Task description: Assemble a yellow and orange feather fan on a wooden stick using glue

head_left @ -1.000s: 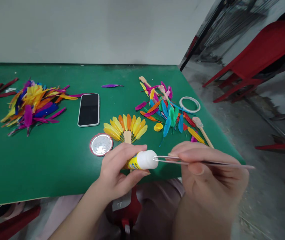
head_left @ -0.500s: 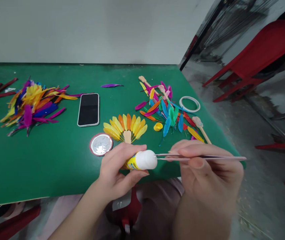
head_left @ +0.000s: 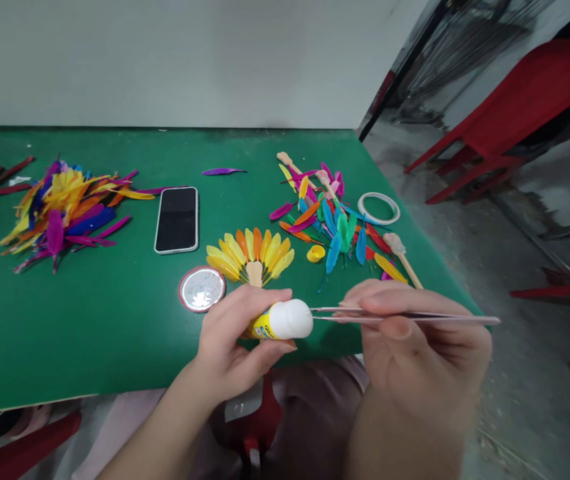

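My left hand [head_left: 237,340] is closed around a glue stick [head_left: 289,319] with a yellow label, its white glue end facing right. In my right hand [head_left: 419,347] a pair of tweezers [head_left: 445,319] is pinched, lying level with the tips pointing left. Those tips reach the white glue end or stop just short of it; I cannot tell which. Behind my left hand lies a wooden stick [head_left: 254,273] with yellow and orange feathers [head_left: 251,248] fanned around its top. Its lower part is hidden by the hand.
A yellow cap [head_left: 315,253], a tape roll [head_left: 379,209] and a pile of coloured feathers [head_left: 337,227] lie on the green table [head_left: 129,320] to the right. On the left are a phone [head_left: 177,221], a round shiny disc [head_left: 202,289] and another feather pile [head_left: 67,207].
My right hand and the tweezers have shifted slightly to the right. The glue stick in my left hand has barely moved.
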Demonstrator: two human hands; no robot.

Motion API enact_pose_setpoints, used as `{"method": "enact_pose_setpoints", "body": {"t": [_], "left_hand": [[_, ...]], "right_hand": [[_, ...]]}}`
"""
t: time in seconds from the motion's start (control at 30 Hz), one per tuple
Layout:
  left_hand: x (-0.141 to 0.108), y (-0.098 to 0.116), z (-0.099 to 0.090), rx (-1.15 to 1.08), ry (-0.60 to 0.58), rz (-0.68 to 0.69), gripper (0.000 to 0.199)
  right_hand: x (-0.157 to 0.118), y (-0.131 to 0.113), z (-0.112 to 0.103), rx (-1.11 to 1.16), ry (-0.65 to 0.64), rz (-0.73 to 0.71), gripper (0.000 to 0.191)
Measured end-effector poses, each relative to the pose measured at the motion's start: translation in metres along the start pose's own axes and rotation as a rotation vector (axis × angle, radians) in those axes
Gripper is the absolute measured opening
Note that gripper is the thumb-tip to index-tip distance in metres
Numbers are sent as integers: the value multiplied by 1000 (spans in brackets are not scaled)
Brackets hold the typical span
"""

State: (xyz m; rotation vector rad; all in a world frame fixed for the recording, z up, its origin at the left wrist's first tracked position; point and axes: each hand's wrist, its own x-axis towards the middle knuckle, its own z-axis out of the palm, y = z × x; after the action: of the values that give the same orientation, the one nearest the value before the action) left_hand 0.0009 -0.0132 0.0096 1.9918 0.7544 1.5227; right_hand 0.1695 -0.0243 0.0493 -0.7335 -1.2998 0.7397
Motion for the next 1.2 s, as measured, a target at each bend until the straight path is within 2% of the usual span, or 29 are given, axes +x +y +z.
{"method": "enact_pose_setpoints", "body": {"t": [1.2], "left_hand": [[1, 1, 0, 16, -6, -3, 31]], "right_hand": [[0, -1, 3, 0, 18, -4, 11]]}}
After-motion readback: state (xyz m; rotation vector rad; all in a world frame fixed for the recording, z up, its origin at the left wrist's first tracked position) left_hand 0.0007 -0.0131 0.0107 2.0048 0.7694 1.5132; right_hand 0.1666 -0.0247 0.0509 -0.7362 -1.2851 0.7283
